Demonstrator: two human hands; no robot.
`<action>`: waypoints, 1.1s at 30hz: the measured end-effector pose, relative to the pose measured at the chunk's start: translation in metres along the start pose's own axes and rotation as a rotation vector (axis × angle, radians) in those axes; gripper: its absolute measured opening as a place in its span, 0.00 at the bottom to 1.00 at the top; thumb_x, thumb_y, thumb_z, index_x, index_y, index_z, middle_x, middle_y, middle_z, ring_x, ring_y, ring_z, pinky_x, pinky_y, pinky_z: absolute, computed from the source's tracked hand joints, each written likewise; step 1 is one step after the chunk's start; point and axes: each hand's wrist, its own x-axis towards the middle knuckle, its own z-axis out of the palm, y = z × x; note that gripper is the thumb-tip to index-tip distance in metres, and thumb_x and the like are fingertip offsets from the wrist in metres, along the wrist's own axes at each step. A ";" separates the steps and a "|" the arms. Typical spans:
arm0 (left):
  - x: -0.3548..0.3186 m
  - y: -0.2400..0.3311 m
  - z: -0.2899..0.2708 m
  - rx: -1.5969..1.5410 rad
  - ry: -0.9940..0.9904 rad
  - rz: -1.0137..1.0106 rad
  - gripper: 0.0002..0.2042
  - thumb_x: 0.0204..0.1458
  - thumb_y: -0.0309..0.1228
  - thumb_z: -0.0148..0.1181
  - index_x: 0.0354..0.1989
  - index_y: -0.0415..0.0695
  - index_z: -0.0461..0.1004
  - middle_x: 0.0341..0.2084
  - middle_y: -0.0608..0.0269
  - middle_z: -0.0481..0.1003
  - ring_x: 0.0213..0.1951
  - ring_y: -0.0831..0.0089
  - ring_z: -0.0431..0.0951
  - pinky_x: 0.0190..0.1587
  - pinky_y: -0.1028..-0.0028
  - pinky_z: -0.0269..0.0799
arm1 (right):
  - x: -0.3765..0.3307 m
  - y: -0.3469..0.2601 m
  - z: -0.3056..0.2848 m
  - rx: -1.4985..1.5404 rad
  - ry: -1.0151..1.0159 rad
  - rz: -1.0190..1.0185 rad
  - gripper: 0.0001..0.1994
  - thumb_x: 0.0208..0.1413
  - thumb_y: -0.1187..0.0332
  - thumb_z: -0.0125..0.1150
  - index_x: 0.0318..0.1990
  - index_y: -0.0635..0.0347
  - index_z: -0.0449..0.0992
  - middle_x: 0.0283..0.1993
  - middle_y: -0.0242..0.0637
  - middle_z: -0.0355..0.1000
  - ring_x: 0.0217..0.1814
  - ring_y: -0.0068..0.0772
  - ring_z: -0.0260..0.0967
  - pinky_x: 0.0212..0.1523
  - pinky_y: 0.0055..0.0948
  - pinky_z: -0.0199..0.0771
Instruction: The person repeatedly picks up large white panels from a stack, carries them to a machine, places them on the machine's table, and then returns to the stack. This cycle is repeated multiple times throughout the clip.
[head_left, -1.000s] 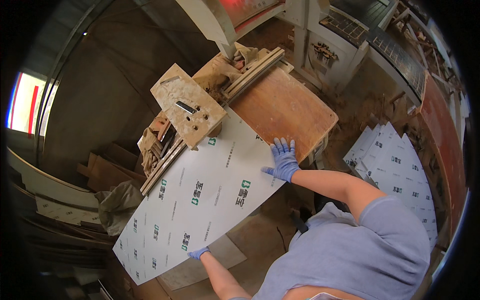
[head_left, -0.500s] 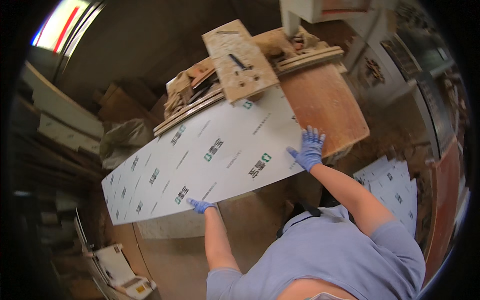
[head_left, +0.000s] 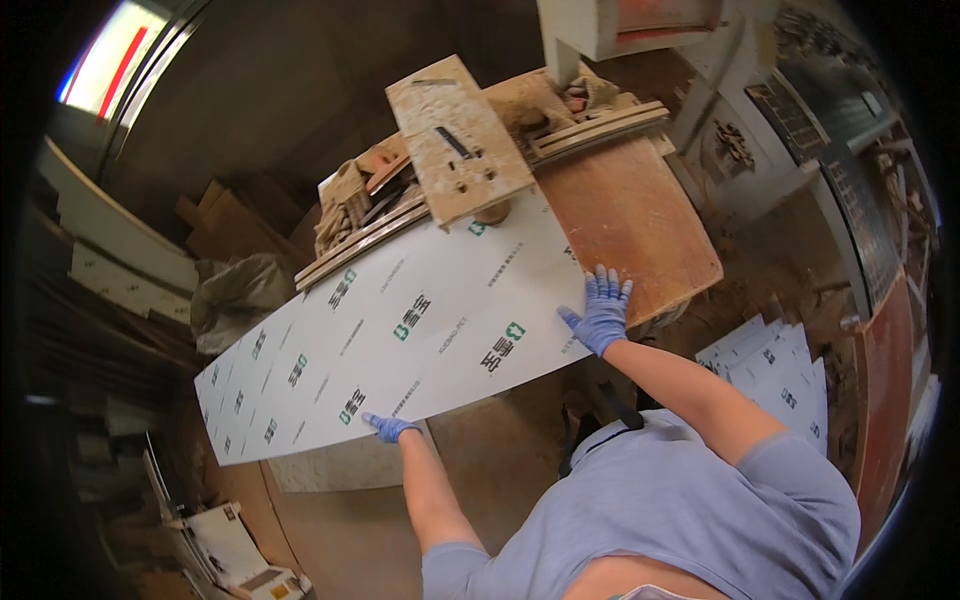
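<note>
A long white panel [head_left: 400, 330], covered with repeated dark and green printed marks, slants across the work table and sticks out past it to the left. My left hand [head_left: 392, 428], in a blue glove, grips the panel's near long edge; a digit lies on top and the other fingers seem hidden below. My right hand [head_left: 603, 315], gloved the same way, rests at the panel's right end with fingers spread, its tips reaching over the brown table top [head_left: 635, 225]. A dusty wooden board [head_left: 460, 145] with a dark strip on it overhangs the panel's far edge.
Wooden rails [head_left: 365, 245] run along the panel's far side, with cloths and scraps behind. A white machine housing [head_left: 630, 25] stands at the back. More printed panels [head_left: 770, 375] lean at lower right. A crumpled sack [head_left: 245, 300] and another white machine [head_left: 225, 545] are at left.
The view has shifted slightly, so the whole scene sits a little lower and further left. Both hands keep their places on the panel, which shows no clear movement against the table.
</note>
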 end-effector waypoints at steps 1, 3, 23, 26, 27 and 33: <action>-0.004 0.002 0.003 -0.008 -0.001 0.008 0.35 0.47 0.56 0.57 0.43 0.28 0.70 0.38 0.48 0.74 0.34 0.61 0.76 0.37 0.64 0.78 | 0.000 0.001 0.001 0.005 0.038 -0.007 0.45 0.49 0.35 0.43 0.64 0.65 0.51 0.70 0.48 0.38 0.73 0.51 0.26 0.66 0.58 0.13; -0.010 0.004 0.004 -0.061 -0.050 -0.007 0.35 0.47 0.56 0.57 0.45 0.29 0.70 0.40 0.48 0.74 0.34 0.61 0.76 0.37 0.64 0.78 | 0.000 0.002 -0.003 0.007 0.009 0.009 0.44 0.48 0.36 0.44 0.63 0.65 0.51 0.70 0.48 0.39 0.73 0.51 0.27 0.66 0.59 0.14; 0.005 -0.001 -0.001 0.042 0.002 0.016 0.38 0.45 0.58 0.57 0.46 0.28 0.69 0.42 0.46 0.73 0.38 0.58 0.76 0.41 0.62 0.76 | -0.004 0.002 -0.008 0.024 0.019 0.011 0.44 0.48 0.35 0.44 0.63 0.63 0.53 0.69 0.48 0.42 0.72 0.51 0.31 0.66 0.59 0.17; -0.004 0.003 0.004 0.040 0.004 -0.012 0.35 0.46 0.55 0.58 0.43 0.28 0.71 0.42 0.48 0.73 0.36 0.59 0.76 0.40 0.62 0.77 | -0.004 0.005 -0.008 0.051 0.020 0.021 0.45 0.47 0.35 0.44 0.62 0.66 0.54 0.69 0.50 0.41 0.72 0.52 0.30 0.66 0.58 0.16; -0.006 0.004 0.004 0.011 -0.012 -0.025 0.34 0.46 0.54 0.58 0.42 0.28 0.71 0.42 0.48 0.73 0.36 0.59 0.77 0.40 0.62 0.78 | -0.004 0.005 -0.008 0.051 0.022 0.021 0.45 0.47 0.35 0.44 0.62 0.66 0.54 0.69 0.49 0.41 0.72 0.52 0.30 0.66 0.58 0.16; 0.002 0.000 0.004 -0.071 -0.057 -0.042 0.31 0.47 0.52 0.58 0.40 0.28 0.71 0.41 0.49 0.74 0.35 0.59 0.77 0.39 0.61 0.79 | -0.004 0.005 -0.004 0.068 0.043 0.013 0.45 0.47 0.35 0.45 0.63 0.66 0.54 0.69 0.49 0.41 0.72 0.52 0.30 0.66 0.58 0.16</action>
